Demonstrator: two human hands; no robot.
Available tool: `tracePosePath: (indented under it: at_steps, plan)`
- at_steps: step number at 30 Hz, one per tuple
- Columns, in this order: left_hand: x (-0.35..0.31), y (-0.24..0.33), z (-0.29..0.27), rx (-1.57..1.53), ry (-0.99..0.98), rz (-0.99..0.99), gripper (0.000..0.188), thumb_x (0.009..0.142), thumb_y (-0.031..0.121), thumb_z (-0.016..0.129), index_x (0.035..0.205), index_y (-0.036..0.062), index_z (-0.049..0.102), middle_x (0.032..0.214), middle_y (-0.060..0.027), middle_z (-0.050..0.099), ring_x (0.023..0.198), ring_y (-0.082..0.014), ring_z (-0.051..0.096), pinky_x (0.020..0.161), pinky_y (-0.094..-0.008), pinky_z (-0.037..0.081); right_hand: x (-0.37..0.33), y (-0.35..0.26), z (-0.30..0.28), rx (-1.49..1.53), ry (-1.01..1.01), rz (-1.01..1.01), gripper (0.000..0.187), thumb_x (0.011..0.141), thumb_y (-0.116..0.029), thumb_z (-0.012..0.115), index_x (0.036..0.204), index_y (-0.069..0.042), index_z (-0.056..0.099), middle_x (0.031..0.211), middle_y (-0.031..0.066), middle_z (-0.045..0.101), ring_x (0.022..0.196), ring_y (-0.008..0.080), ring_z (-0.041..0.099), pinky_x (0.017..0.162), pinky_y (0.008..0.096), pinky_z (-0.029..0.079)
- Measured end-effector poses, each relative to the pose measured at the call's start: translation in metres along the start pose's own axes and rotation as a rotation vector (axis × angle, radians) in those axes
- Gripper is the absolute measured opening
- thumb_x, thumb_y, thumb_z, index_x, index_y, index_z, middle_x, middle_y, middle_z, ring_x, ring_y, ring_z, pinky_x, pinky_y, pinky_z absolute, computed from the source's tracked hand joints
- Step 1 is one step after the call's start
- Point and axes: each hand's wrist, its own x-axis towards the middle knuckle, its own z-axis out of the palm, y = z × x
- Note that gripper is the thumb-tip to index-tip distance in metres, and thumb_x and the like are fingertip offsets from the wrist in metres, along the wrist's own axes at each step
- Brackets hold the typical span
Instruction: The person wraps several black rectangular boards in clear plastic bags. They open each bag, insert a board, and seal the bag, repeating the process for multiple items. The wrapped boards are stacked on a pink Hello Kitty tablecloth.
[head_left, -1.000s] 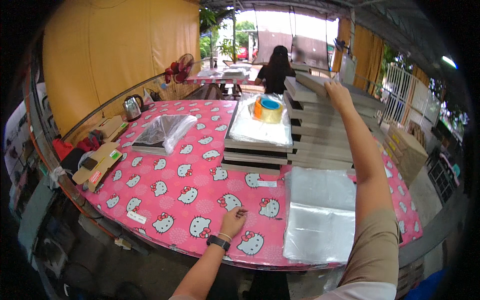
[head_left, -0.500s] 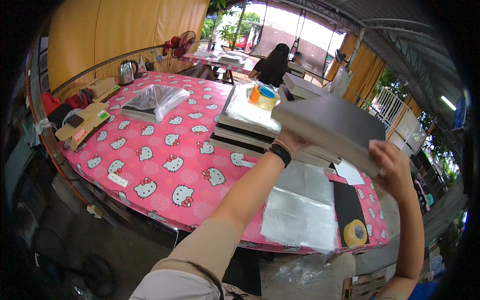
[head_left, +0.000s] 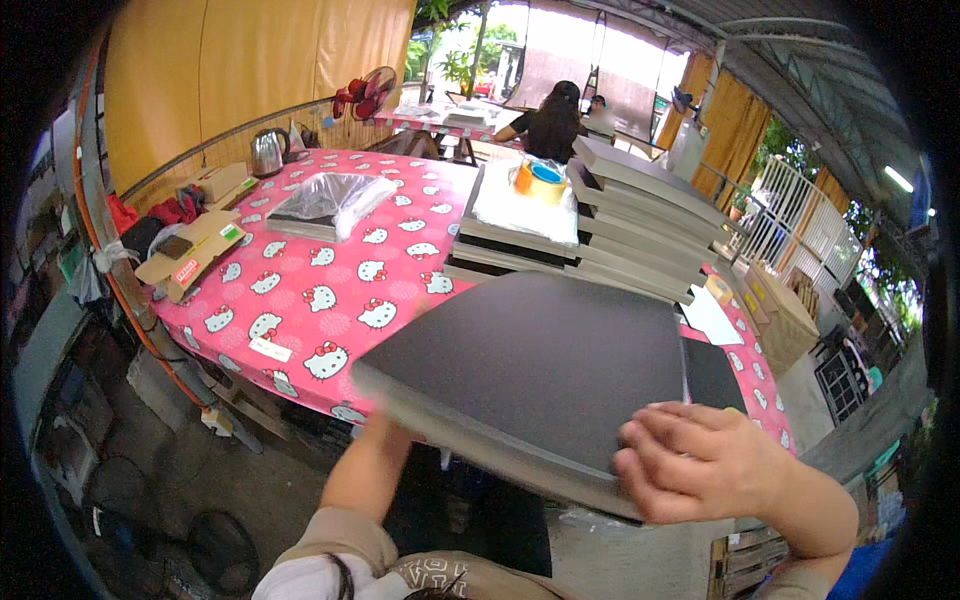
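Both hands hold a thick, black-topped stack of sheets with pale grey edges, tilted above the near side of the table. My left hand supports its near left corner from below, its fingers mostly hidden. At the near right corner, the fingers of my right hand are curled against the edge. A black sheet on the table shows beyond the stack's right side. Farther right lies a white paper.
Several similar stacks are piled behind. Tape rolls sit on a plastic-wrapped pile. On the pink patterned tablecloth are another wrapped pile, an open carton and a kettle. A person is beyond.
The held stack has come down and toward me from beside the piles, with both hands moving along. It now covers the clear plastic bags seen earlier on the table.
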Motion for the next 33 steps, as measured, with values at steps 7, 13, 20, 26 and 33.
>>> tracePosePath:
  at_steps: [7, 13, 20, 26, 33]
  plan:
    - [-0.155, 0.018, -0.065, 0.024, 0.41, -0.269, 0.031, 0.08, 0.015, 0.052, 0.107, -0.0009, 0.048, 0.098, -0.0106, 0.057, 0.082, -0.0202, 0.058, 0.071, -0.0311, 0.049, 0.006, -0.039, 0.103, 0.199, 0.088, -0.125, 0.023, 0.07, -0.014, 0.052, 0.092, -0.009, 0.046, 0.096, 0.0049, 0.05, 0.092, 0.017, 0.052, 0.08, 0.0281, 0.045]
    - [-0.226, -0.011, -0.097, 0.186, 0.677, -0.045, 0.043, 0.068, -0.002, 0.054, 0.11, -0.0048, 0.043, 0.106, -0.0143, 0.052, 0.097, -0.026, 0.05, 0.083, -0.0353, 0.041, -0.02, -0.058, 0.218, 0.836, -0.398, 0.192, 0.049, 0.064, -0.018, 0.063, 0.11, -0.007, 0.046, 0.107, 0.0072, 0.05, 0.097, 0.0263, 0.048, 0.083, 0.0373, 0.04]
    - [-0.248, -0.062, -0.136, 0.099, 0.68, 0.168, 0.049, 0.066, -0.004, 0.053, 0.113, -0.0042, 0.042, 0.108, -0.0128, 0.051, 0.1, -0.0253, 0.048, 0.087, -0.034, 0.038, 0.034, -0.079, 0.309, 1.487, 0.308, 0.983, 0.062, 0.075, -0.03, 0.062, 0.121, 0.001, 0.034, 0.104, 0.0133, 0.051, 0.096, 0.0236, 0.049, 0.081, 0.0325, 0.04]
    - [-0.242, -0.064, -0.144, 0.205, 0.899, -0.028, 0.048, 0.072, 0.019, 0.063, 0.111, -0.0034, 0.044, 0.105, -0.0106, 0.053, 0.093, -0.0224, 0.051, 0.082, -0.0316, 0.041, 0.083, -0.117, 0.342, 1.876, 0.585, 1.342, 0.061, 0.077, -0.028, 0.06, 0.12, 0.006, 0.033, 0.102, 0.0122, 0.05, 0.095, 0.0178, 0.048, 0.08, 0.0286, 0.039]
    - [-0.212, -0.027, -0.059, 0.414, 0.802, 0.293, 0.05, 0.072, 0.018, 0.064, 0.111, -0.004, 0.044, 0.104, -0.0113, 0.053, 0.095, -0.0213, 0.051, 0.083, -0.0309, 0.04, 0.07, -0.071, 0.258, 1.69, 0.747, 1.415, 0.049, 0.075, -0.011, 0.061, 0.116, 0.004, 0.04, 0.105, 0.0097, 0.049, 0.093, 0.0151, 0.047, 0.081, 0.0261, 0.038]
